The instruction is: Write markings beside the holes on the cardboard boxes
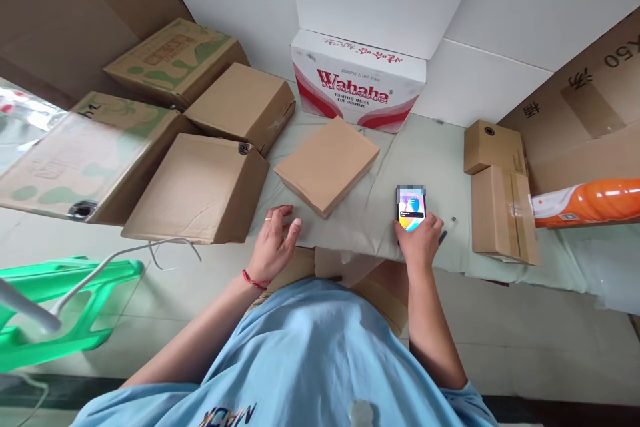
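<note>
My right hand [420, 235] grips the lower end of a smartphone [412, 203] whose screen is lit, at the near edge of the cloth-covered table [390, 160]. Beside that hand lies a dark pen [444, 236], partly hidden by the fingers. My left hand [275, 240] rests at the table's edge with its fingers loosely apart and nothing in it; a ring and a red bracelet show on it. Just beyond the left hand, a flat brown cardboard box [327, 163] lies at an angle on the cloth.
Several cardboard boxes [195, 187] stand at the left. A white and red Wahaha carton [357, 83] is against the back wall. Two small boxes [503, 213] and an orange bottle [590, 201] are at the right. A green stool [100, 300] stands on the floor, lower left.
</note>
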Available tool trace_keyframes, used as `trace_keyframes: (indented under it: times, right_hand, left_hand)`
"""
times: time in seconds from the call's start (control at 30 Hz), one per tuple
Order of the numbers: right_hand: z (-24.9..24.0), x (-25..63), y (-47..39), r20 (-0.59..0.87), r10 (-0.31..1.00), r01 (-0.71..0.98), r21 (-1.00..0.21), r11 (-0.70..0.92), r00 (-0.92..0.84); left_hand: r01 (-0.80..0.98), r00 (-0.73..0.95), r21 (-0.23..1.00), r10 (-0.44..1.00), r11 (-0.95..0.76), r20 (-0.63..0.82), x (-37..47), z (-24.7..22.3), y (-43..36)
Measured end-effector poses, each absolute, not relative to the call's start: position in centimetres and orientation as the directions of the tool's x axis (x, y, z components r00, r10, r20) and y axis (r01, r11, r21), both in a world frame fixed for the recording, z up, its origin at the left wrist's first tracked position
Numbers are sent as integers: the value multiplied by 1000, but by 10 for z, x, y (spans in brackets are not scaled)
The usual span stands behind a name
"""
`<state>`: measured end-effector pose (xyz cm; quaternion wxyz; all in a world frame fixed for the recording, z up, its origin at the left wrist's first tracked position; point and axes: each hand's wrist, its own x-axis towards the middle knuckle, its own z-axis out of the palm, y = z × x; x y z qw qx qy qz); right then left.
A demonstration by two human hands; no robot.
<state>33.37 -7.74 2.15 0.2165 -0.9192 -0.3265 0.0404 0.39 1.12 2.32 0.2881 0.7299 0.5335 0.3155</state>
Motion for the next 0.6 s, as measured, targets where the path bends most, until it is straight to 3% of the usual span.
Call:
trace_keyframes:
  times: [0.13,0.23,0.3,0.4,0.6]
  right_hand:
    - [14,333,-90,195,666,676,-417,-608,720]
    - [14,324,-106,404,699,789,-472,-393,590]
    - [17,316,-115,458,726,812,-533,-238,513]
    - [21,304,-119,362,806,723,-681,-115,469]
    - [28,293,-85,9,888,352,-920,-172,459]
  left_hand:
    - [575,169,779,968,-249,185,14,17,36]
    - [473,62,866,986,-164,153,23,11,58]
    - [354,-18,932,996,-78,90,30,7,74]
    - [242,-50,970,999,8,4,39,2,93]
    - [3,-57,975,974,222,-221,39,0,106]
